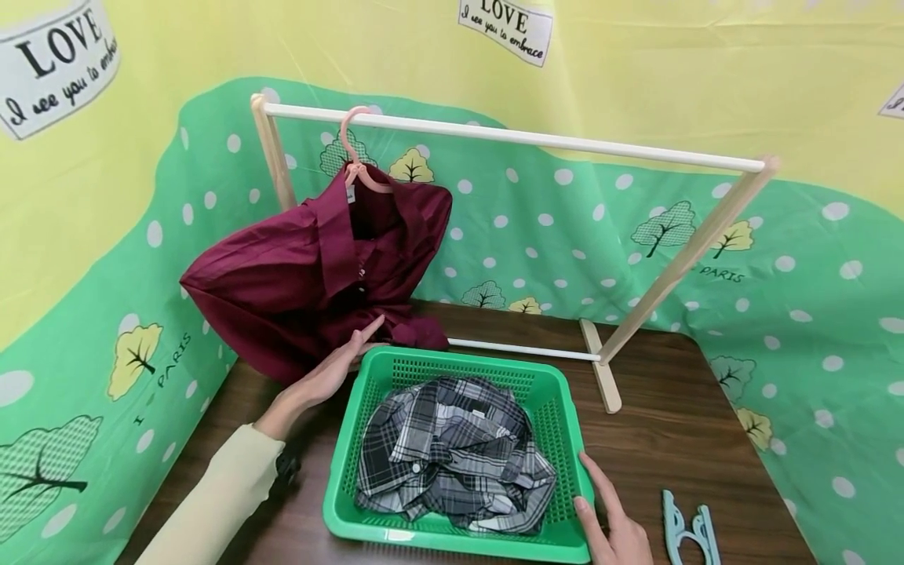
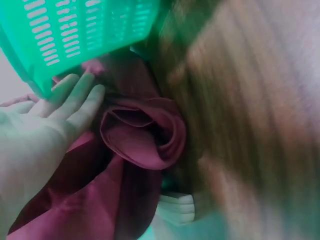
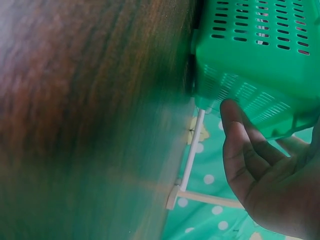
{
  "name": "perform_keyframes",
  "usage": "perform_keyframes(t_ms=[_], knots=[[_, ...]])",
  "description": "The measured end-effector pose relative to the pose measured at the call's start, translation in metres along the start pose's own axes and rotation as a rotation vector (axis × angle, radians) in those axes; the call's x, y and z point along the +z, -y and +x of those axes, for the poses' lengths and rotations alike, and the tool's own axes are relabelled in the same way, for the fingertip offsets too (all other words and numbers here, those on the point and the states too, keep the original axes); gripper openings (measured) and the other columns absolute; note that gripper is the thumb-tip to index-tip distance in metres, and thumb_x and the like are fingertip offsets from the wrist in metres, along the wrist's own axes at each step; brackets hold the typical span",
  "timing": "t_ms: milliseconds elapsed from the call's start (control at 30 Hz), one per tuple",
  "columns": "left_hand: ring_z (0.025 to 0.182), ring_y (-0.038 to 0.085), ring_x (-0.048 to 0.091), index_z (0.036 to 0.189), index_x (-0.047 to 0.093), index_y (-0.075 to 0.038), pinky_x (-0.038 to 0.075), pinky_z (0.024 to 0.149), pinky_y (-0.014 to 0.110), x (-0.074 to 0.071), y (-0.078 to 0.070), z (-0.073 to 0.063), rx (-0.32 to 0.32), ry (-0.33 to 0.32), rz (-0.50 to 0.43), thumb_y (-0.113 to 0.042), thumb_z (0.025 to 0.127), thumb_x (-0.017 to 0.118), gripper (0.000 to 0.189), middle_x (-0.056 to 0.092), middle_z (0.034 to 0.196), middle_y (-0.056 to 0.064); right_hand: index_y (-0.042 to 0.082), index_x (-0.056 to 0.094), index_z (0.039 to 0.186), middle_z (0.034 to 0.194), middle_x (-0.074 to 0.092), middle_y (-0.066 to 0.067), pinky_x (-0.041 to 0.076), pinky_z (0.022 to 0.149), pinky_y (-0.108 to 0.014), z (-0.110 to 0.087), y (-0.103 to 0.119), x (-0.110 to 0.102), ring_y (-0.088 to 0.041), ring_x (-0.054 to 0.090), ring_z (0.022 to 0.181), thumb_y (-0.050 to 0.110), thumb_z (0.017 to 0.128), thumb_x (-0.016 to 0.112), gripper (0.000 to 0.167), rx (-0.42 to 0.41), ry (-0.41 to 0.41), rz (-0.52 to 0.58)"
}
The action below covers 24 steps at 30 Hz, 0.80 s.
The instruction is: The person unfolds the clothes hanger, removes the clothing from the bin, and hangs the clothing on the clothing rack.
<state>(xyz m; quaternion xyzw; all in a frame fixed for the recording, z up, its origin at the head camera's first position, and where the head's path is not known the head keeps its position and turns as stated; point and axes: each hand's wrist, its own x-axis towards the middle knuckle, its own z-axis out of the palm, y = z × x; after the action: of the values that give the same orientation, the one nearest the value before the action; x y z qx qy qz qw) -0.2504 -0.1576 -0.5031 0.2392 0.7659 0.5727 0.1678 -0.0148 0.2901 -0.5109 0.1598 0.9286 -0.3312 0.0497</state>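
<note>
At the near right, the right hand [image 1: 617, 522] rests against the outer right side of a green plastic basket [image 1: 455, 541], its fingers extended with only a slight bend and not wrapped round the rim. Just to its right, a light blue folding clothes hanger [image 1: 676, 524] lies on the dark wood-grain tabletop [image 1: 657, 424].

The basket has slotted walls and holds a crumpled black, grey and white plaid shirt [image 1: 452, 455], collar and a pale button showing on top.

At the basket's far left corner is the left hand [image 1: 335, 373], coming from a cream sleeve [image 1: 219, 486]. Its fingers are straight and grip nothing; they lie between the basket and a maroon shirt [image 1: 297, 259], though how firmly they touch either cannot be told.

The maroon shirt hangs tilted on a pink hanger [image 1: 357, 171], its lower part bunched on the tabletop behind the basket. The hanger's hook sits over the white top rail [image 1: 515, 136] of a rack with slanting wooden posts and a white lower rail [image 1: 526, 348]. Behind stands a green and yellow backdrop [image 1: 565, 259] printed with white dots, small trees and "LOVE" labels.
</note>
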Motion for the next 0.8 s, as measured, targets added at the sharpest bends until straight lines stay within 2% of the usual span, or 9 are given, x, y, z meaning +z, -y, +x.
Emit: perform_keyframes(t_ms=[100,233,300,367,467,567,600,733,800], knots=[[0.162,0.05,0.046,0.184,0.006,-0.018,0.04,0.131,0.065,0.005,0.004,-0.011,0.011,-0.054,-0.023,-0.053,0.122,0.004,0.07,0.043,0.175,0.033,0.026,0.035,0.177,0.095,0.084,-0.008,0.056,0.061,-0.033,0.0,0.0,0.0,-0.012,0.072,0.065,0.048,0.119,0.055,0.065,0.004,0.001,0.001],[0.151,0.02,0.061,0.184,0.015,-0.023,0.052,0.121,0.031,0.014,0.024,-0.029,0.031,-0.142,-0.062,-0.06,0.122,0.012,0.072,0.051,0.17,0.028,0.025,0.036,0.176,0.096,0.084,-0.008,0.056,0.061,-0.032,0.0,0.001,0.0,-0.012,0.072,0.064,0.047,0.118,0.056,0.065,0.006,0.003,0.004],[0.148,0.02,0.062,0.183,0.02,-0.021,0.052,0.116,0.025,0.024,0.024,-0.041,0.037,-0.192,-0.076,-0.056,0.123,0.015,0.069,0.052,0.169,0.028,0.025,0.036,0.176,0.096,0.084,-0.009,0.056,0.061,-0.032,0.0,0.001,0.0,-0.012,0.072,0.064,0.047,0.118,0.056,0.065,0.004,0.001,0.004],[0.149,0.022,0.06,0.182,0.021,-0.017,0.051,0.115,0.022,0.036,0.017,-0.053,0.039,-0.237,-0.085,-0.046,0.125,0.018,0.064,0.048,0.171,0.03,0.025,0.036,0.176,0.098,0.084,-0.01,0.056,0.06,-0.032,0.0,0.001,0.0,-0.012,0.072,0.063,0.047,0.118,0.055,0.065,0.008,0.003,0.009],[0.149,0.017,0.058,0.181,0.022,-0.008,0.048,0.116,0.021,0.055,0.003,-0.073,0.036,-0.3,-0.102,-0.03,0.126,0.019,0.059,0.041,0.175,0.033,0.025,0.035,0.177,0.103,0.084,-0.014,0.057,0.059,-0.032,0.0,0.002,0.001,-0.013,0.073,0.063,0.047,0.119,0.055,0.065,0.013,0.01,0.022],[0.14,-0.006,0.056,0.18,0.024,-0.007,0.045,0.113,0.014,0.069,0.001,-0.09,0.05,-0.339,-0.139,-0.024,0.126,0.024,0.057,0.042,0.174,0.033,0.026,0.034,0.177,0.107,0.084,-0.017,0.058,0.059,-0.033,-0.001,0.003,0.0,-0.013,0.074,0.064,0.047,0.119,0.054,0.065,0.018,0.013,0.032],[0.14,-0.008,0.056,0.18,0.025,-0.007,0.046,0.113,0.013,0.073,-0.001,-0.095,0.05,-0.351,-0.148,-0.022,0.126,0.026,0.056,0.043,0.173,0.032,0.026,0.034,0.177,0.108,0.084,-0.018,0.058,0.059,-0.033,-0.001,0.003,0.0,-0.014,0.074,0.065,0.048,0.119,0.054,0.065,0.019,0.013,0.034],[0.142,-0.009,0.056,0.176,0.032,-0.001,0.047,0.111,0.011,0.084,-0.006,-0.112,0.058,-0.397,-0.171,-0.013,0.124,0.035,0.054,0.047,0.172,0.024,0.025,0.034,0.177,0.106,0.084,-0.017,0.057,0.06,-0.033,-0.001,0.004,0.0,-0.014,0.074,0.065,0.047,0.119,0.053,0.065,0.02,0.004,0.035],[0.144,-0.011,0.053,0.175,0.035,-0.001,0.045,0.111,0.009,0.089,-0.008,-0.118,0.058,-0.422,-0.162,-0.011,0.123,0.038,0.053,0.048,0.172,0.013,0.025,0.034,0.177,0.105,0.084,-0.017,0.057,0.059,-0.033,-0.002,0.004,0.0,-0.014,0.073,0.065,0.047,0.119,0.053,0.065,0.019,0.001,0.036]])
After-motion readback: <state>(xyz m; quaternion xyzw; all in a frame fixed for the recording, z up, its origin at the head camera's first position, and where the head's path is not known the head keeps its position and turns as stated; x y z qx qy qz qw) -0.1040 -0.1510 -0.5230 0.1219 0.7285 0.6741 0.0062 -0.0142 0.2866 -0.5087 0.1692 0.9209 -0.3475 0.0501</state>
